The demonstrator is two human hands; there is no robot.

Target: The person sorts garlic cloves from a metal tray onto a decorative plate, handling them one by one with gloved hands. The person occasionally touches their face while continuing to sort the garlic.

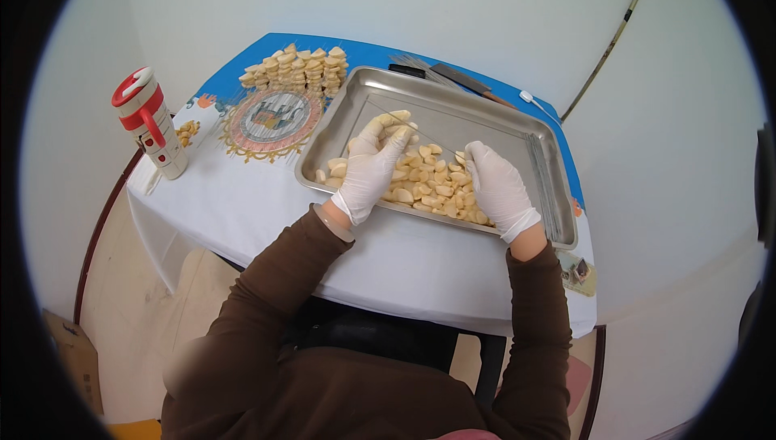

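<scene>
My left hand (377, 155), in a white glove, curls over the tray with pale wedges (414, 127), possibly peeled garlic cloves, at its fingers. A thin metal skewer (426, 132) slants past those fingertips to my right hand (496, 183). The gloved right hand pinches the skewer's lower end; its fingers hide the tip. Another wedge (459, 157) shows beside the right fingertips. Below and between my hands, loose wedges (441, 190) lie heaped along the near side of the metal tray (388, 83). A few larger pieces (337, 168) sit left of my left hand.
Bare skewers (541, 182) lie along the tray's right side. Loaded skewers (297, 70) are stacked at the back left. Behind the tray rest a cleaver (459, 78), more skewers (405, 61) and a black object (407, 70). A red-lidded tumbler (151, 127) stands at the left edge.
</scene>
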